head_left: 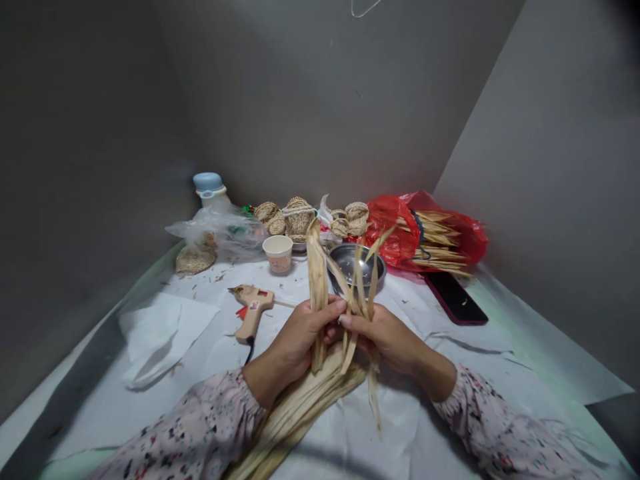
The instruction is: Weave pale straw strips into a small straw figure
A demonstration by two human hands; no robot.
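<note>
My left hand (306,331) is closed around a wide, dry, straw-coloured husk leaf (318,273) that stands upright. My right hand (387,333) pinches several narrow husk strips (373,287), which fan upward and hang down past the fingers. Both thumbs nearly meet in the middle, close to the strips. Beneath the hands, a bundle of long husk leaves (305,413) lies on the white sheet and runs toward the lower left. The palms hide part of the strips.
Left of the hands lies a glue gun (253,310), with crumpled white paper (165,333) beyond it. A paper cup (278,254), metal bowl (373,272) and woven balls (299,219) stand behind. At right are a red bag (390,227) of husks and a phone (455,300).
</note>
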